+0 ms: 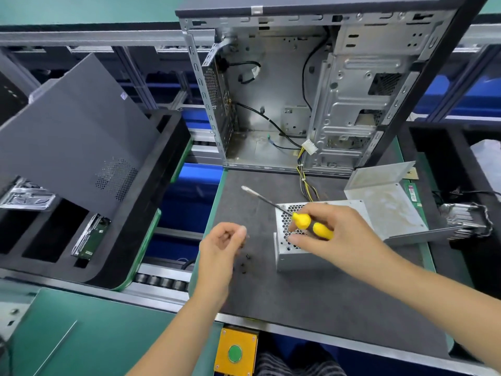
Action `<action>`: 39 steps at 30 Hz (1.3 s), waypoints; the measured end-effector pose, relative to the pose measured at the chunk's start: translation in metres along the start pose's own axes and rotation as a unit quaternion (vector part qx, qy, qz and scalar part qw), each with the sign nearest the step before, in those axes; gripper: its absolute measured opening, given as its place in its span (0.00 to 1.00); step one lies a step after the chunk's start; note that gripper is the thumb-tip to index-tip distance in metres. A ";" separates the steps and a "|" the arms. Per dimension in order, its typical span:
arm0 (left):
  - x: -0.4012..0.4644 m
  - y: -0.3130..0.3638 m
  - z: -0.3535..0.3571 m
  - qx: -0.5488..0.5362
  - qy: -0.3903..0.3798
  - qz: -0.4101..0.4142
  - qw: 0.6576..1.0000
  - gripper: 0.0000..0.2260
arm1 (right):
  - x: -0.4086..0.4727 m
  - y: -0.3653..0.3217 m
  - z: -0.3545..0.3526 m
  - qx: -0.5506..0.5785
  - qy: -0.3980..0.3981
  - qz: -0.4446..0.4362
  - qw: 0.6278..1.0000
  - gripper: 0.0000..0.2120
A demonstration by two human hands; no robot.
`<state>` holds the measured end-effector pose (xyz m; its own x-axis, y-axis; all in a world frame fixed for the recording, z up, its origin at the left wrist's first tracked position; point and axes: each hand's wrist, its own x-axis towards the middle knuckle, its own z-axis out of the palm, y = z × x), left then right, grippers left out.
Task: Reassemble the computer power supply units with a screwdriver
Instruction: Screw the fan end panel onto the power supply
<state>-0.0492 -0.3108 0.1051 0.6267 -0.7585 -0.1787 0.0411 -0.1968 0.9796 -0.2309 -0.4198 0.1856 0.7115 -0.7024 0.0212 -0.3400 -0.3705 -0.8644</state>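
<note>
Power supply unit: a silver metal box [303, 251] with a honeycomb vent face, resting on the dark grey work mat [298, 294], in front of the open computer case.
Right hand: the right hand [339, 234] lies over the top of the power supply unit; its fingers are curled round the yellow-and-black handle of the screwdriver [311, 225].
Screwdriver: held at a slant above the power supply unit, its metal shaft running up and to the left past the box's upper left corner, the tip over the mat and touching nothing.
Left hand: the left hand [221, 251] hovers over the mat just left of the power supply unit, apart from it. Its fingers are loosely curled inward, thumb and fingertips close together; whether they pinch anything cannot be told.
Screws: a few small dark screws [245, 260] lie on the mat between the left hand and the power supply unit, near the box's lower left corner.
Cables: a yellow and black wire bundle [306, 180] runs from behind the power supply unit up to a white connector [310, 147] at the case's lower edge.
Cover: a bent silver metal cover [385, 202] lies just right of the power supply unit, touching or nearly touching it.
Computer case: the case [284, 90] stands upright behind the power supply unit, its side open.
Side panel: a dark grey panel [73, 137] leans on a black foam tray [151, 213], well left of the power supply unit.
Button: a green button [234, 354] on a yellow plate sits below the mat's near edge.
</note>
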 end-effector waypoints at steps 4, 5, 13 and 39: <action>-0.018 0.034 0.026 -0.300 -0.043 -0.178 0.936 0.07 | -0.001 -0.009 0.020 -0.085 0.025 -0.144 0.986 0.08; -0.019 0.041 0.029 -0.311 -0.049 -0.208 0.926 0.07 | 0.000 -0.010 0.023 -0.114 0.032 -0.159 0.980 0.09; -0.019 0.056 0.032 -0.277 -0.023 -0.234 0.932 0.07 | 0.013 -0.012 0.027 -0.270 0.083 -0.220 0.934 0.03; -0.011 0.044 0.029 0.021 -0.150 -0.180 0.972 0.08 | -0.005 0.027 0.000 -0.134 -0.004 -0.158 0.978 0.02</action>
<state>-0.0765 -0.3296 0.1475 0.3224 -0.7818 -0.5337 0.1800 -0.5029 0.8454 -0.2436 -0.4268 0.1621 0.8119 -0.5226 0.2603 -0.2511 -0.7152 -0.6523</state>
